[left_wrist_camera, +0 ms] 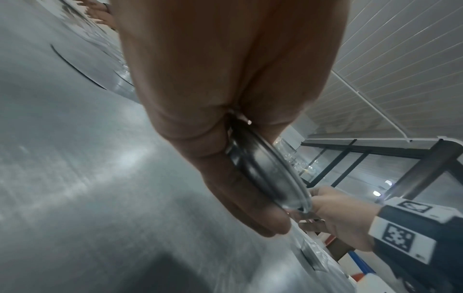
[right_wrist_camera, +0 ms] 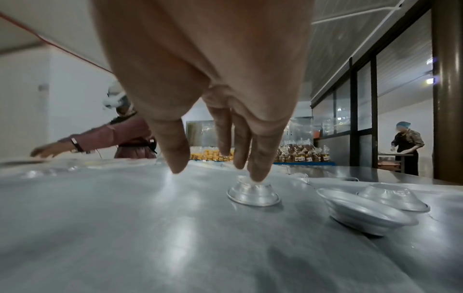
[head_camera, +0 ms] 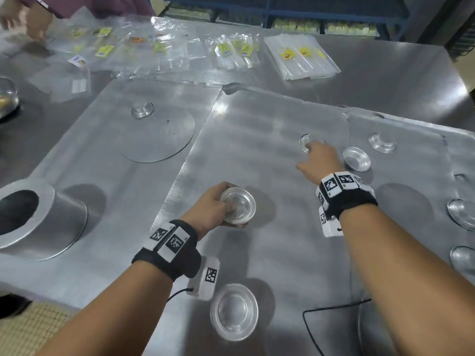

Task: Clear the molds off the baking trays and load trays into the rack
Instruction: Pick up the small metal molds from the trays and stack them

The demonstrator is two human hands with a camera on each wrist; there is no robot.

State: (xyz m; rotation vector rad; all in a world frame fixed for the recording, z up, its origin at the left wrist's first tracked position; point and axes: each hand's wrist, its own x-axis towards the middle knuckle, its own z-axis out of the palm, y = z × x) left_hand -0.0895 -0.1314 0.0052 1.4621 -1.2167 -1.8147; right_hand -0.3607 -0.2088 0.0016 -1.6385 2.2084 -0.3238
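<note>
Flat metal baking trays (head_camera: 257,129) cover the steel table. My left hand (head_camera: 218,204) grips a small stack of round metal molds (head_camera: 237,206) over the middle tray; the left wrist view shows the stack's rims (left_wrist_camera: 270,174) between thumb and fingers. My right hand (head_camera: 318,158) reaches forward, straight fingers (right_wrist_camera: 258,170) touching the top of an upside-down mold (right_wrist_camera: 253,193) on the middle tray. An upright mold (head_camera: 356,158) and another inverted one (head_camera: 382,142) lie just right of it. One more upright mold (head_camera: 234,310) sits near my left wrist.
A large round metal pan (head_camera: 41,224) lies on its side on the left tray, beyond it a flat disc (head_camera: 159,134) and a small mold (head_camera: 142,109). More molds (head_camera: 462,214) sit at the right edge. Plastic bags (head_camera: 300,56) lie farther back. Another person's arm (right_wrist_camera: 82,141) reaches over the far table.
</note>
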